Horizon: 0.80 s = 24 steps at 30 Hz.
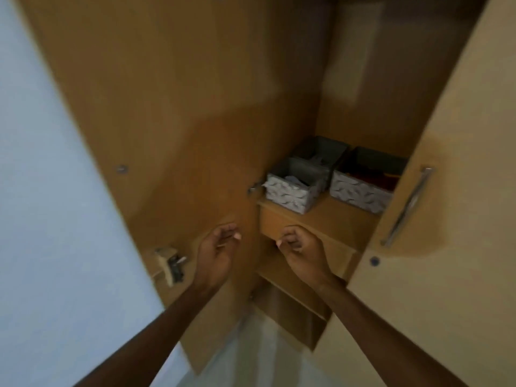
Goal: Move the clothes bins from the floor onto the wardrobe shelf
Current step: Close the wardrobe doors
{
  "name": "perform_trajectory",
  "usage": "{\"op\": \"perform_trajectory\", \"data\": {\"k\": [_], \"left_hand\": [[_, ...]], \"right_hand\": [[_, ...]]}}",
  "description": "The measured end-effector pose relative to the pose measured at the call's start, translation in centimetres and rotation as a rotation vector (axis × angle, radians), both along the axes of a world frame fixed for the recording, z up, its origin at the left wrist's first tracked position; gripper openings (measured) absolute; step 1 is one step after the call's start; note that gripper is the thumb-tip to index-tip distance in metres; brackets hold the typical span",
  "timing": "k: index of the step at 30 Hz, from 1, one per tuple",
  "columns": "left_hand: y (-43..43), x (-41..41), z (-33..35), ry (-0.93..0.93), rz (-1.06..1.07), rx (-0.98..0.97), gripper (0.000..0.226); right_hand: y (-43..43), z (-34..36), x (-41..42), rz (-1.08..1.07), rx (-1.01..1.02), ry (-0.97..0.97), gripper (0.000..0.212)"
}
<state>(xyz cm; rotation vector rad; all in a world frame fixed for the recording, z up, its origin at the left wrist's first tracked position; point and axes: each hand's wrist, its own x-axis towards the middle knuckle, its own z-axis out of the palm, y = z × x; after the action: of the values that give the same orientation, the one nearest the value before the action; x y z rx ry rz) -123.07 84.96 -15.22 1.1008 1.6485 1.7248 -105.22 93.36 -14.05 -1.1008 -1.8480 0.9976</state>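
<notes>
Three grey patterned fabric bins stand on the wardrobe shelf (332, 219). The small bin (290, 195) is at the front left, a second bin (321, 152) stands behind it, and a wider bin (363, 188) with red cloth inside is on the right. My left hand (220, 247) and my right hand (301, 247) hover below the shelf's front edge, apart from the bins. Both have loosely curled fingers and hold nothing.
The wardrobe's left door (167, 121) stands open with a lock fitting (171, 265) on its inner face. The right door (446, 219) carries a long metal handle (407, 208). Lower shelves (293, 303) sit under the bins, above pale floor (251, 353). A light wall (42, 191) is at left.
</notes>
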Motion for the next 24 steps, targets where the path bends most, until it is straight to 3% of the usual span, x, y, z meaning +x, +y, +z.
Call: {"op": "perform_trajectory", "data": {"k": [6,12,17,21,24], "left_hand": [[-8.6,-7.9,3.5,0.156,0.286,0.073,0.017],[-9.9,-12.1,7.8,0.223,0.509,0.135,0.023],[-8.2,-12.7,8.7,0.063,0.443,0.084,0.029],[-9.1,-12.3,9.0,0.064,0.438,0.117,0.026],[-9.8,-10.6,8.9,0.077,0.311,0.198,0.028]], "right_hand": [[-4.3,2.7,-10.8,0.213,-0.006,0.038,0.015],[-6.4,6.1,-16.2,0.275,0.018,0.119,0.019],[-7.0,7.1,-15.9,0.237,0.046,0.134,0.02],[-7.7,6.5,-14.0,0.232,0.026,0.14,0.02],[-8.2,6.0,-12.6,0.231,0.017,0.13,0.022]]}}
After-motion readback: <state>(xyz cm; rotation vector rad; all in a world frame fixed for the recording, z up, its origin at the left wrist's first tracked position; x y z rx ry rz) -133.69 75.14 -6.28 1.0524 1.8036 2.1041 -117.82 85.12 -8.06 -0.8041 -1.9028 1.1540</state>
